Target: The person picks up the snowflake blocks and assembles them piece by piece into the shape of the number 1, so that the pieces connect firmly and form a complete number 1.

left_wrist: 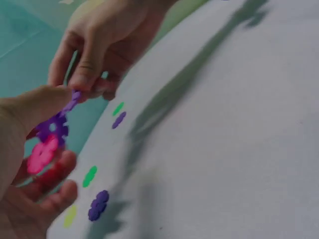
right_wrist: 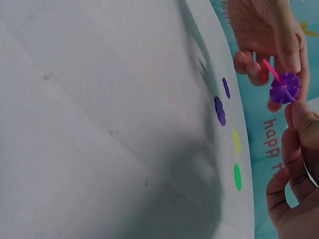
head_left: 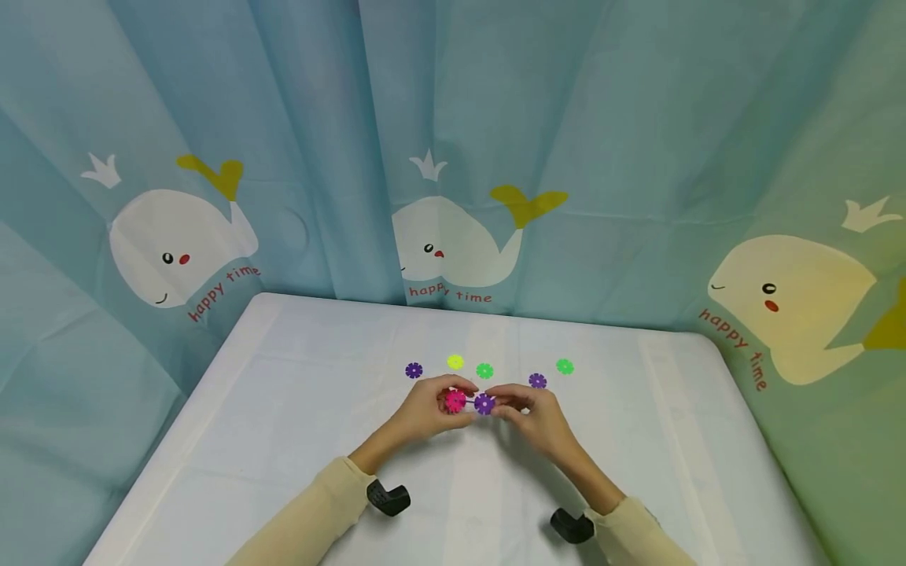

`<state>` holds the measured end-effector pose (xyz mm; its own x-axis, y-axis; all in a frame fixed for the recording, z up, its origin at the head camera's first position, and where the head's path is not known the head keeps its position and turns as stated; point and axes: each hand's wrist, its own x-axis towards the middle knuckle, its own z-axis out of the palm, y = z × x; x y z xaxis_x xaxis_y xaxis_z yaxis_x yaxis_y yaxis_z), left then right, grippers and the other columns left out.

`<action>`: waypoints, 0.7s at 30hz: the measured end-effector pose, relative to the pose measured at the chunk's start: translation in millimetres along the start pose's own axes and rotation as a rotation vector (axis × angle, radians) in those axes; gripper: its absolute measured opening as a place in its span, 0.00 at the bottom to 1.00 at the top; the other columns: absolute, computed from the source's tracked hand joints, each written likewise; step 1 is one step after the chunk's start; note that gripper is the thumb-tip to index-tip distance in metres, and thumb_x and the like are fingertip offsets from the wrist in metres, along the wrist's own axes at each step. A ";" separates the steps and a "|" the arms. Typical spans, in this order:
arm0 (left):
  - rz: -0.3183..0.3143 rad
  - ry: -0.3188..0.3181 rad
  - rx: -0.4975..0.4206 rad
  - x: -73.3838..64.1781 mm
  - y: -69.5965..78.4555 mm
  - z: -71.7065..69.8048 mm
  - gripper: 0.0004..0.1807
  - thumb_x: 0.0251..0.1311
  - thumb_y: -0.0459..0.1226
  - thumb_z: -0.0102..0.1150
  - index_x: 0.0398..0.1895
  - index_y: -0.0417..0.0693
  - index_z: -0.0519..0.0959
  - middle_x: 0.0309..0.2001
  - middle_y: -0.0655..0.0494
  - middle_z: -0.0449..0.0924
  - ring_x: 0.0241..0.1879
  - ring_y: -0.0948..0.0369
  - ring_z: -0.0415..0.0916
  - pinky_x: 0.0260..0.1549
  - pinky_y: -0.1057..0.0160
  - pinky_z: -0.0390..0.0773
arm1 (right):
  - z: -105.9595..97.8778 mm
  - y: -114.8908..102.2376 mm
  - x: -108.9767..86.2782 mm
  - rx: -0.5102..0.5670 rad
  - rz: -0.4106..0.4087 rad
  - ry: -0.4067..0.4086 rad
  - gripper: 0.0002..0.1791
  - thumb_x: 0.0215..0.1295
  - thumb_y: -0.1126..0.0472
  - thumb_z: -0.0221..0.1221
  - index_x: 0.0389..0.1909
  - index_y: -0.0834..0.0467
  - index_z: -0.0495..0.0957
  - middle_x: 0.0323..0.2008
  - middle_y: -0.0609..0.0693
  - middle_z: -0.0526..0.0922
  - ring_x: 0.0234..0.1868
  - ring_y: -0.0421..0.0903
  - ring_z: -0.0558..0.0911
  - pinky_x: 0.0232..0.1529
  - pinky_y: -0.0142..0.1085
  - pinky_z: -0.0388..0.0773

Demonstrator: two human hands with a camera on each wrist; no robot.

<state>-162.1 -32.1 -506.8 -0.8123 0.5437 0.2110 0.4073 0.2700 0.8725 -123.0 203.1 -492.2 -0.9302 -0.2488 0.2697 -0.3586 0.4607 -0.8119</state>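
Three slotted snowflake discs are joined in a short chain above the table, at odd angles to each other. The pink disc (head_left: 455, 402) sits at the left end, close to the curled fingers of my left hand (head_left: 425, 409). Between them, a purple disc (right_wrist: 280, 89) faces the right wrist camera, gripped by my left thumb and forefinger. At the other end, my right hand (head_left: 539, 417) pinches a second purple disc (head_left: 484, 404) by its edge, thumb against forefinger. Fingers partly cover the chain in the left wrist view.
Behind the hands, loose discs lie on the white table (head_left: 340, 440): a purple one (head_left: 414, 370), a yellow one (head_left: 455, 362), a green one (head_left: 484, 371), another purple one (head_left: 538, 381) and another green one (head_left: 565, 366). A whale-print curtain (head_left: 609, 157) hangs behind.
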 end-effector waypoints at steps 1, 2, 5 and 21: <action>0.033 0.032 0.028 -0.3 0.6 1.6 0.21 0.54 0.38 0.78 0.52 0.48 0.85 0.48 0.57 0.86 0.32 0.63 0.74 0.31 0.68 0.77 | 1.1 0.2 0.5 0.007 0.012 -0.002 0.15 0.60 0.69 0.70 0.48 0.61 0.87 0.36 0.50 0.90 0.35 0.44 0.86 0.38 0.34 0.80; 0.057 0.058 0.044 -0.6 1.6 2.9 0.21 0.53 0.37 0.79 0.51 0.47 0.85 0.48 0.56 0.86 0.34 0.63 0.76 0.34 0.67 0.79 | 2.2 0.3 1.1 0.019 0.027 -0.003 0.15 0.60 0.70 0.70 0.48 0.63 0.87 0.36 0.52 0.90 0.36 0.45 0.87 0.38 0.34 0.81; 0.094 0.116 0.079 -1.2 2.3 6.0 0.20 0.50 0.35 0.81 0.48 0.46 0.86 0.46 0.56 0.87 0.41 0.62 0.81 0.42 0.65 0.81 | 5.1 -3.2 2.6 0.067 0.074 -0.013 0.15 0.60 0.73 0.69 0.49 0.67 0.86 0.37 0.57 0.89 0.37 0.49 0.88 0.39 0.33 0.82; 0.172 0.149 0.156 -0.5 -8.6 6.3 0.19 0.47 0.36 0.83 0.44 0.46 0.88 0.41 0.56 0.88 0.42 0.63 0.83 0.45 0.63 0.81 | 11.3 0.9 4.7 0.157 0.121 -0.047 0.13 0.62 0.72 0.68 0.48 0.69 0.85 0.36 0.59 0.89 0.36 0.51 0.88 0.37 0.30 0.81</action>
<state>-162.6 -29.7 -517.2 -0.7736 0.4725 0.4223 0.5942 0.3092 0.7425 -126.9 192.7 -497.5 -0.9599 -0.2406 0.1439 -0.2246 0.3524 -0.9085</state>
